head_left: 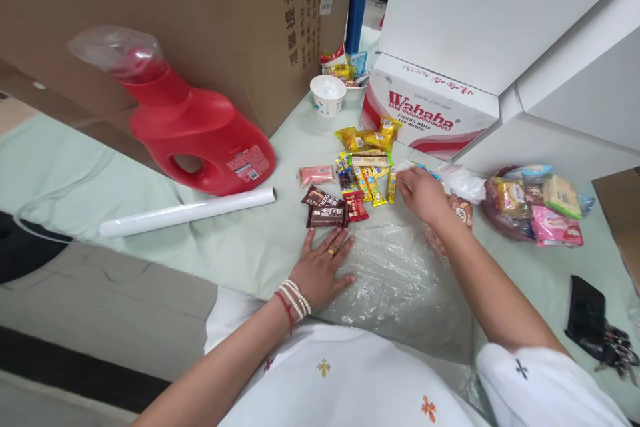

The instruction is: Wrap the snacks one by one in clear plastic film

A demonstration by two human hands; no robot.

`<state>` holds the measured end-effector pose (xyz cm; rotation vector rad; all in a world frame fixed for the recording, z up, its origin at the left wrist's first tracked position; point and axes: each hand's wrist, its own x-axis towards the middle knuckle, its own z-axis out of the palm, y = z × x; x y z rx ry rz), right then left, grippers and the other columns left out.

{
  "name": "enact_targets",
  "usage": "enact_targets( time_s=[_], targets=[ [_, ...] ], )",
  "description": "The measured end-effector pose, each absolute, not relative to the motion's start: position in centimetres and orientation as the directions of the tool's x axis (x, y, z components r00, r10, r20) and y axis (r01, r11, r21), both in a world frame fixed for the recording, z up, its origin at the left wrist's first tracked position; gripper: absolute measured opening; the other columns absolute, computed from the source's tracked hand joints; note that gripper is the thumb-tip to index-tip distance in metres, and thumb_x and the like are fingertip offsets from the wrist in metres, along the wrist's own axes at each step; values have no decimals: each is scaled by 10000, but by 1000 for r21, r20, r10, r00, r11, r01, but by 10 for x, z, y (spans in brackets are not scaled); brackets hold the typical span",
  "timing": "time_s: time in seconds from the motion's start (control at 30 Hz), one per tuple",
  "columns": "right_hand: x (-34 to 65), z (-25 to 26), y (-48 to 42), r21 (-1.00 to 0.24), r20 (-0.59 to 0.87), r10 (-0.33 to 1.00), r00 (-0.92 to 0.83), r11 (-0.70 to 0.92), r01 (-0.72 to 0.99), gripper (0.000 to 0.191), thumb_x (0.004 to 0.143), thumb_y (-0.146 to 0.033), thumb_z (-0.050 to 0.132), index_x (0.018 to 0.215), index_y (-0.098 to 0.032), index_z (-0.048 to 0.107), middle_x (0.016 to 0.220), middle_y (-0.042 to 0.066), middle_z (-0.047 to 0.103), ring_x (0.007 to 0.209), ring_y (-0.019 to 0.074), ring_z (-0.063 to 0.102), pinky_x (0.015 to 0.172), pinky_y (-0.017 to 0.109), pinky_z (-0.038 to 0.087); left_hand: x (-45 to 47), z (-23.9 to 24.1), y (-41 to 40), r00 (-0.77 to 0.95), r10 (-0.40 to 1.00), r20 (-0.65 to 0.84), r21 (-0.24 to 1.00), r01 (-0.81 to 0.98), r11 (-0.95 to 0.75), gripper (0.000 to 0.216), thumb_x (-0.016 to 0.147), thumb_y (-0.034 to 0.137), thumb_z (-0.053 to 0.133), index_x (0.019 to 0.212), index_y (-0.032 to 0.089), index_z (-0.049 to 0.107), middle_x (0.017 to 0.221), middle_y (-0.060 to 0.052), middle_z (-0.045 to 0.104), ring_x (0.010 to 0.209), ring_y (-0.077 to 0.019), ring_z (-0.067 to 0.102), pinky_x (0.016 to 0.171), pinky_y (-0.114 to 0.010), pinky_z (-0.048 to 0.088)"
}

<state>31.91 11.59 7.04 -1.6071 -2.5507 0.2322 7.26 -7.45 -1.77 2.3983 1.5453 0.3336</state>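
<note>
My left hand [323,265] lies flat with its fingers spread on the edge of a clear plastic bag [395,280], just below two dark brown chocolate packets [324,208]. My right hand [423,192] reaches over the bag with its fingers curled at a small snack packet [393,183] at the right end of a row of snack bars [364,181]. Whether it grips that packet I cannot make out. Yellow packets [367,137] and a pink packet [316,175] lie near the row.
A red detergent jug [200,133] and a white roll [187,212] lie at left before a big cardboard box [200,7]. A Wahaha carton [425,113], paper cup [327,93], a bag of snacks [535,210], and a black phone with keys [590,320] surround the spot.
</note>
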Motion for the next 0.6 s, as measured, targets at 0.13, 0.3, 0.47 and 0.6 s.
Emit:
enact_targets(
  time_s=[0.13, 0.3, 0.47, 0.6],
  targets=[
    [246, 65, 183, -31, -116, 850, -514, 514, 857, 649, 924, -181, 575, 1545, -123, 394, 1477, 203, 512, 1268, 330, 545, 954, 373, 472, 72, -18, -75, 414, 910, 36, 330, 854, -401, 738, 967, 621, 466, 1583, 229, 357, 1642, -135, 379, 1494, -319, 385, 1254, -621, -59],
    [234, 69, 217, -10, -316, 798, -513, 538, 843, 541, 793, -202, 762, 1307, -101, 628, 1194, 169, 694, 1046, 293, 659, 861, 313, 487, 71, -18, -76, 408, 912, 42, 345, 851, -397, 746, 964, 643, 452, 1574, 221, 375, 1644, -137, 375, 1501, -313, 374, 1252, -608, -90],
    [276, 93, 173, -38, -137, 875, -464, 464, 885, 488, 880, -348, 691, 1310, -129, 612, 1217, 184, 665, 1037, 302, 648, 880, 352, 490, 70, -18, -75, 413, 908, 68, 389, 827, -405, 814, 931, 701, 457, 1580, 219, 361, 1637, -142, 385, 1496, -316, 381, 1248, -601, -119],
    [317, 101, 79, -400, -123, 813, -570, 485, 778, 612, 862, -356, 719, 1433, -217, 547, 1295, 131, 642, 1170, 326, 604, 1002, 428, 481, 69, -19, -75, 408, 909, 82, 398, 823, -405, 893, 896, 711, 511, 1601, 200, 314, 1628, -151, 400, 1491, -339, 384, 1254, -612, -82]
  ],
)
